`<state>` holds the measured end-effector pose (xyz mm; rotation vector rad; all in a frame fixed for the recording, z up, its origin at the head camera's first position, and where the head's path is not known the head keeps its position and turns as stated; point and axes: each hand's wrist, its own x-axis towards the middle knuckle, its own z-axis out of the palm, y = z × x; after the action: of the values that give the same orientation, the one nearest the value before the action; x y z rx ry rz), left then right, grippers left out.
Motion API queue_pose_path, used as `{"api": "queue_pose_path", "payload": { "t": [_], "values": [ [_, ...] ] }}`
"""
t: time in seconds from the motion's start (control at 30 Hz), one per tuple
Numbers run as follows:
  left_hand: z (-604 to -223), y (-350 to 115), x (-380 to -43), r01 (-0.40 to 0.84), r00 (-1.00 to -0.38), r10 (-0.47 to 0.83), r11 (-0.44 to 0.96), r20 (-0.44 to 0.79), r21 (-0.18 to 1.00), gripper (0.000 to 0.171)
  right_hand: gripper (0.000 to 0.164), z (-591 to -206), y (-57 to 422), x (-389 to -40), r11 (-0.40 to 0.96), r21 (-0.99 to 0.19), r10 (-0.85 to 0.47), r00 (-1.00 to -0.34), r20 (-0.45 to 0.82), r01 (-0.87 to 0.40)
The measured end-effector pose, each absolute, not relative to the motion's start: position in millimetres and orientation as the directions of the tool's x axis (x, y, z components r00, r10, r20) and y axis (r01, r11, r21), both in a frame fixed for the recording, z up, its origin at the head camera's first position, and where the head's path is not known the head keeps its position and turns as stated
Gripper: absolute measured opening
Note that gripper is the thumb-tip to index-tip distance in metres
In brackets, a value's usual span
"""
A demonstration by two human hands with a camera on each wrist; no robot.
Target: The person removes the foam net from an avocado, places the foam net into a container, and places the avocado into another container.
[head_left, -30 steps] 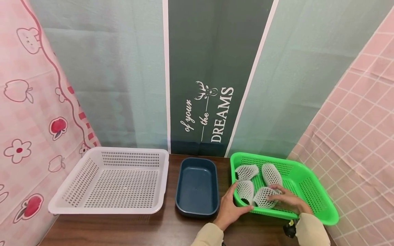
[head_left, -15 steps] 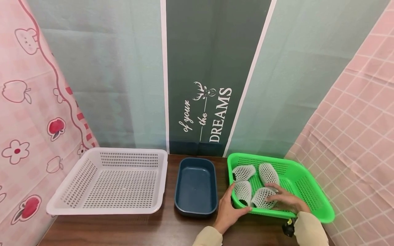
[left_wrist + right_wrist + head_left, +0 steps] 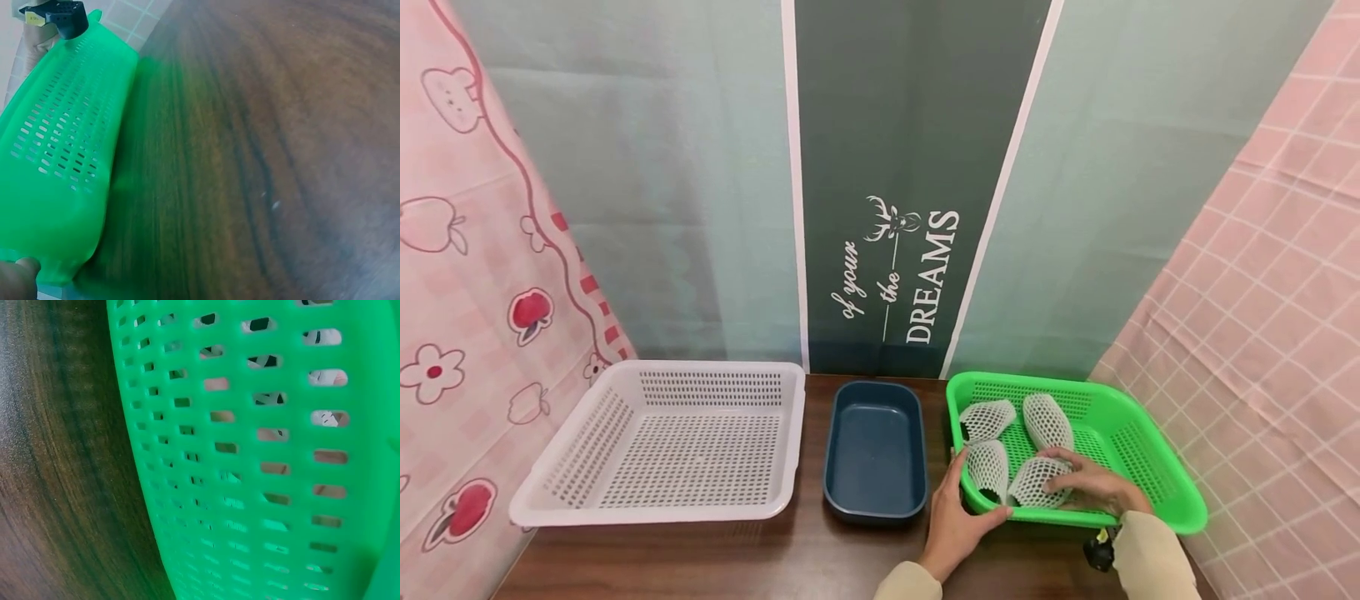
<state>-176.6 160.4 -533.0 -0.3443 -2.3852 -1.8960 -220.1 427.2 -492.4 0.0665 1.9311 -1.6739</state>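
Observation:
At the right of the head view is a green plastic basket [image 3: 1180, 500] with slotted walls. My left hand [image 3: 957, 521] grips its near left corner, thumb along the front rim; the left wrist view catches a fingertip [image 3: 28, 267] at the rim. Inside the basket, my right hand [image 3: 1101, 487] holds a white foam fruit net [image 3: 1037, 482], its thumb and fingers on the mesh. Several similar foam nets lie around it, one [image 3: 988, 467] beside my left hand and another [image 3: 1048, 421] farther back. Their contents are mostly hidden. Only the basket's slotted wall [image 3: 250, 437] dominates the right wrist view.
A dark blue box [image 3: 874, 462] stands just left of the green basket. Farther left is a white slotted basket [image 3: 700, 458]. All stand on a brown wooden table [image 3: 737, 558], with a printed curtain [image 3: 880, 125] behind and pink cloths at both sides.
The green basket has slid slightly left, narrowing its gap to the blue box, with both hands moving along. The head view has also shifted a little. The foam nets keep their arrangement.

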Motion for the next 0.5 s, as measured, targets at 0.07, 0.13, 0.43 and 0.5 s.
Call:
{"api": "queue_pose_path", "payload": {
  "t": [0.07,0.13,0.43,0.5],
  "values": [
    [-533.6,160.5,-175.0,0.215,-0.974,0.123,0.207,0.193,0.954,0.087,0.06,-492.0,426.1,-219.6,0.233,-0.888,-0.318,-0.832,-0.455,0.396],
    [-533.7,160.5,-174.0,0.215,-0.974,0.117,0.2,0.195,0.956,0.087,0.059,-492.5,425.7,-219.8,0.25,-0.885,-0.318,-0.83,-0.458,0.393],
    [-536.1,159.5,-174.6,0.285,-0.957,0.114,0.232,0.265,0.93,0.087,0.054,-493.6,426.4,-219.4,0.31,-0.885,-0.326,-0.835,-0.443,0.348],
    [-536.7,159.3,-174.7,0.294,-0.955,0.113,0.244,0.274,0.924,0.087,0.055,-493.5,425.9,-219.2,0.298,-0.887,-0.322,-0.838,-0.442,0.353]
  ]
}}
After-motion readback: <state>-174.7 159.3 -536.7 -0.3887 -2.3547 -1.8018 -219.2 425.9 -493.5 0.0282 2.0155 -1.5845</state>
